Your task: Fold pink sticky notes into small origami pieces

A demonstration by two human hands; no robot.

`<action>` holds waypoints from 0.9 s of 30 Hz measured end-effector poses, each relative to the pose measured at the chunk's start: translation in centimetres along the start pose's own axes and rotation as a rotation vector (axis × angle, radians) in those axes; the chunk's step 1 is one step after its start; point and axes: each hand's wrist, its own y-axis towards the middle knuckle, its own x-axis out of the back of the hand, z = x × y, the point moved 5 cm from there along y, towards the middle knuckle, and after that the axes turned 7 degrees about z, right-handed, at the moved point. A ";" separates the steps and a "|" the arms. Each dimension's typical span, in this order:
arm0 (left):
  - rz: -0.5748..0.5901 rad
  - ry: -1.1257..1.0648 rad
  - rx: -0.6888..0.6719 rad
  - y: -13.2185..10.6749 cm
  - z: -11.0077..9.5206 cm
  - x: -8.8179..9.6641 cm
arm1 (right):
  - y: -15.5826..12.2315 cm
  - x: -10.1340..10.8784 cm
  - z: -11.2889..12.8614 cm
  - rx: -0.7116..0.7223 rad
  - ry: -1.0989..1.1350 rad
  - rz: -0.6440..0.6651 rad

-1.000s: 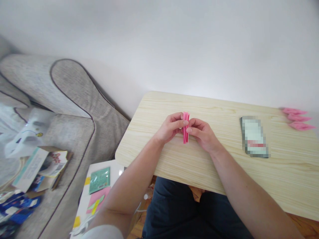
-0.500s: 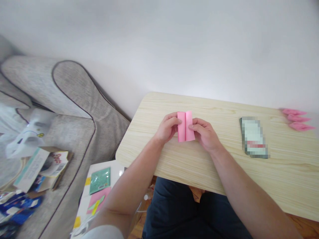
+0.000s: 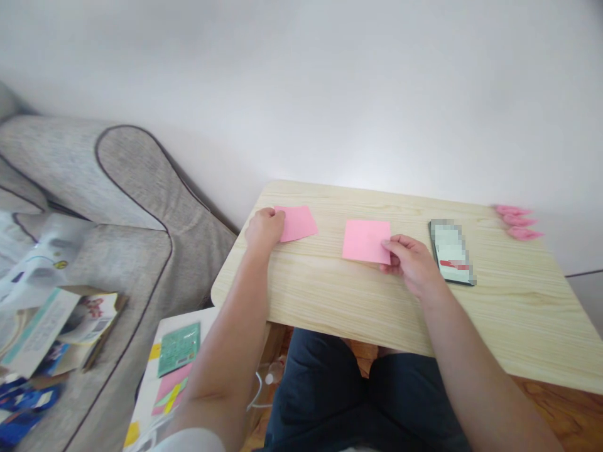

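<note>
Two pink paper sheets are apart over the wooden table (image 3: 311,282). My left hand (image 3: 265,227) pinches the right-leaning left sheet (image 3: 300,223) by its left edge, near the table's left end. My right hand (image 3: 409,260) grips the other pink sheet (image 3: 366,240), a flat square, at its lower right edge with the thumb on top. Whether either sheet rests fully on the table I cannot tell. To the right of my right hand lies a phone (image 3: 450,251) with a blurred screen.
Folded pink paper pieces (image 3: 518,223) lie in a row at the table's far right. Left and lower, a white surface (image 3: 141,383) holds a green packet (image 3: 179,348) and coloured papers. A grey sofa (image 3: 132,251) with boxes stands at left; a white wall (image 3: 330,94) rises behind.
My hands have moved apart from the table's middle, where both held pink paper close together. Each now holds a separate sheet. The view has shifted slightly, with the phone appearing further left.
</note>
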 end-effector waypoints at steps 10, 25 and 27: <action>-0.230 0.034 -0.352 -8.5 -4.6 0.3 | -5.7 3.5 -2.2 -0.136 -0.042 0.005; 0.204 -0.202 -0.962 -22.7 -8.7 -8.0 | -8.5 6.4 -2.9 -0.132 -0.179 -0.066; 0.212 -0.198 -0.916 -22.6 -8.7 -8.3 | -9.2 7.1 -2.3 -0.016 -0.317 -0.164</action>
